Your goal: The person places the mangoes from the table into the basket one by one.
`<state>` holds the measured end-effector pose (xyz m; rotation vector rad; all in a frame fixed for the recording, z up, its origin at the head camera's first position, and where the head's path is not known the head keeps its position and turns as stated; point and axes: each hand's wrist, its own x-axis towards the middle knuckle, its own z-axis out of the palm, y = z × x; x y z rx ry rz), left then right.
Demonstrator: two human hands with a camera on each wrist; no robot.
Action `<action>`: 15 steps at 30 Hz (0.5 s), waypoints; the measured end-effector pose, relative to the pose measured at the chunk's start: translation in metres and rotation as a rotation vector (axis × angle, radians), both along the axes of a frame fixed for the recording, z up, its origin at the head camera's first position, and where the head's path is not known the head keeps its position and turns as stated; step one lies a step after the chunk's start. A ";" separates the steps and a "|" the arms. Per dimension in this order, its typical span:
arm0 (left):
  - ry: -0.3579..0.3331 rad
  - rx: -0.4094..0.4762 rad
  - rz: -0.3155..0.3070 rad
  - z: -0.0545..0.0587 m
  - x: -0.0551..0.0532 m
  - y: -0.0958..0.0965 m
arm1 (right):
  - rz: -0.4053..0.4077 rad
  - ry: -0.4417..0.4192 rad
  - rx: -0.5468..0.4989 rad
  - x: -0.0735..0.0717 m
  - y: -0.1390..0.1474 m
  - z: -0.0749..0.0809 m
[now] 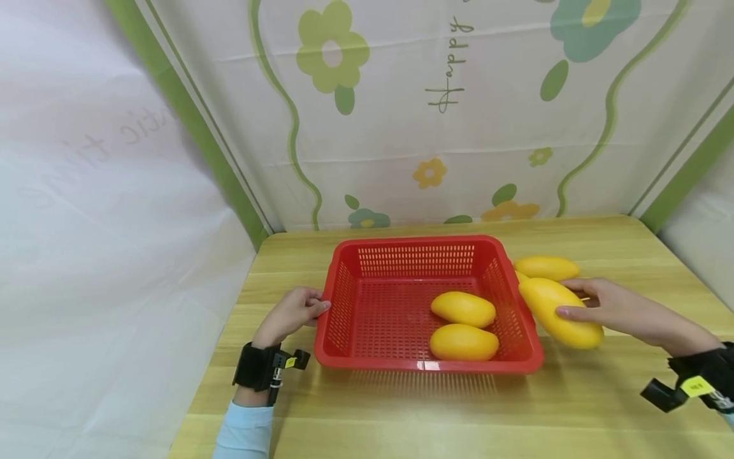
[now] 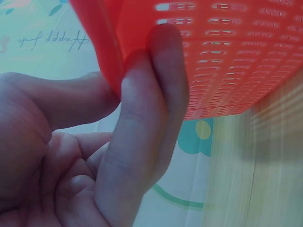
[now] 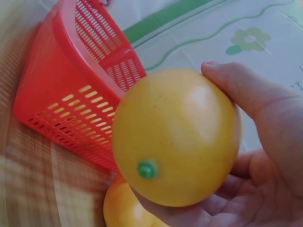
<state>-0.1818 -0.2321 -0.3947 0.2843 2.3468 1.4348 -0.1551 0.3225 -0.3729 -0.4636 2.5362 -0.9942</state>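
Two smooth, oval yellow mangoes (image 1: 463,309) lie in a perforated red plastic basket (image 1: 373,364), its rim pinched by the left hand (image 1: 292,313); alongside, the half-curled right hand (image 1: 610,309) grips another glossy yellow mango (image 1: 547,306).

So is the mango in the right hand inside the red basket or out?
Out: the right hand holds the mango beside the red basket, whose outer wall shows behind it from the right wrist.

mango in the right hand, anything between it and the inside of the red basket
Yes: between the held mango and the inside stands the red basket's right wall; two mangoes lie just beyond it.
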 end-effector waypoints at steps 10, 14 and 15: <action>-0.005 -0.005 0.015 0.001 0.000 0.001 | -0.021 -0.025 0.020 -0.003 -0.012 0.007; -0.004 -0.013 0.020 0.001 0.000 0.001 | -0.005 -0.013 0.002 -0.004 -0.018 0.009; -0.003 -0.016 0.022 0.001 0.000 0.001 | -0.002 -0.012 -0.006 -0.005 -0.019 0.009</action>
